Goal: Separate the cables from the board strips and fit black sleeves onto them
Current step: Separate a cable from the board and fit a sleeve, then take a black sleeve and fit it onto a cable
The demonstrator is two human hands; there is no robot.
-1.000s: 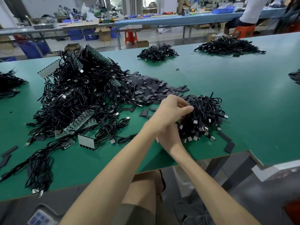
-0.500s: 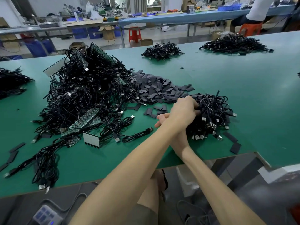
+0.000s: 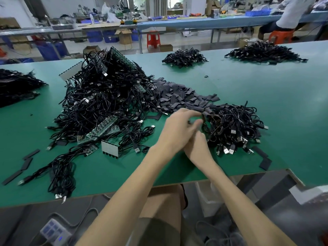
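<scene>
Our left grip [image 3: 177, 128] has loosened. Half a second ago it was balled tight against the sleeved cables [image 3: 234, 126]; now its fingers [image 3: 192, 113] are parted and blurred at that pile's near edge, and we cannot tell whether they pinch anything. We judge one cable delivered and the next sleeve due. Our right grip [image 3: 197, 148] lies crossed beneath the left, fingers hidden. The black sleeves [image 3: 181, 96] lie just beyond; board strips [image 3: 101, 129] sit in the tangle further left on the table [image 3: 266, 89].
</scene>
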